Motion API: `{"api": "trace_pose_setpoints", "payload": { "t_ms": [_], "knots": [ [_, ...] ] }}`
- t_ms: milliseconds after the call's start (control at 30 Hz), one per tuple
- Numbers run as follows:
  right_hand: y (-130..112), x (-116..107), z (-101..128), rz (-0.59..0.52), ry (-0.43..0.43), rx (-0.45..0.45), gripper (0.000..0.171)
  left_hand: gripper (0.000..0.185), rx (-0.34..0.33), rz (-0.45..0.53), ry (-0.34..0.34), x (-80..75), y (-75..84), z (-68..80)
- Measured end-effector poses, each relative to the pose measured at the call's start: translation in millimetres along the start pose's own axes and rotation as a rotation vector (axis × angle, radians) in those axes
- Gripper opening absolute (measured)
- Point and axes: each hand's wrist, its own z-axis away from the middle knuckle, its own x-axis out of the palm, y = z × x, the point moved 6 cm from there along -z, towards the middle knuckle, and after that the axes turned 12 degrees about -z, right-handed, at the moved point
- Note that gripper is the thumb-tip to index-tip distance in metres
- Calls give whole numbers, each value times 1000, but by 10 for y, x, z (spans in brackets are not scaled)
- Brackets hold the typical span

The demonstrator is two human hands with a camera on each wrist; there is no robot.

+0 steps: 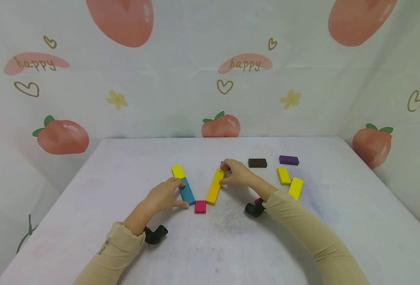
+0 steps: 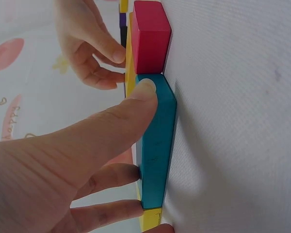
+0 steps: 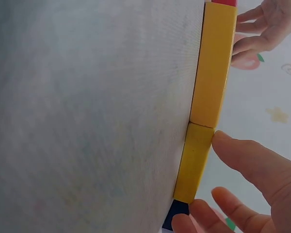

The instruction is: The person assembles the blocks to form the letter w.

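Note:
My left hand (image 1: pixel 163 194) spans a blue block (image 2: pixel 157 145). Its thumb rests on the end by a red block (image 2: pixel 153 46), and its fingers touch the side near a yellow block (image 1: pixel 177 171). These blocks lie end to end in a slanting row. A second row slants the other way from the red block: an orange block (image 3: pixel 213 63), a yellow block (image 3: pixel 191 165), then a dark block (image 3: pixel 177 212). At this row's far end is my right hand (image 1: pixel 239 173), its thumb touching the yellow block near the orange joint. Bent fingers lie at the dark block, partly covering it.
To the right on the white table (image 1: pixel 210 253) lie a black block (image 1: pixel 257 163), a purple block (image 1: pixel 289 160), and two yellow blocks (image 1: pixel 283 176). A red piece (image 1: pixel 258 200) shows partly behind the right wrist's black device (image 1: pixel 254 209). A printed cloth (image 1: pixel 181 79) hangs behind.

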Motion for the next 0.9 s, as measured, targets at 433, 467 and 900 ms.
{"api": "trace_pose_setpoints", "payload": {
  "t_ms": [433, 467, 900],
  "knots": [
    [-26, -91, 8, 26, 34, -37, 41, 63, -1, -3, -5, 4, -3, 1],
    [-22, -115, 6, 27, 43, -35, 41, 63, -2, -4, -5, 4, -3, 1],
    [209, -260, -175, 34, 78, 84, 38, 63, -6, 3, -8, -3, 5, 3]
  ]
}}
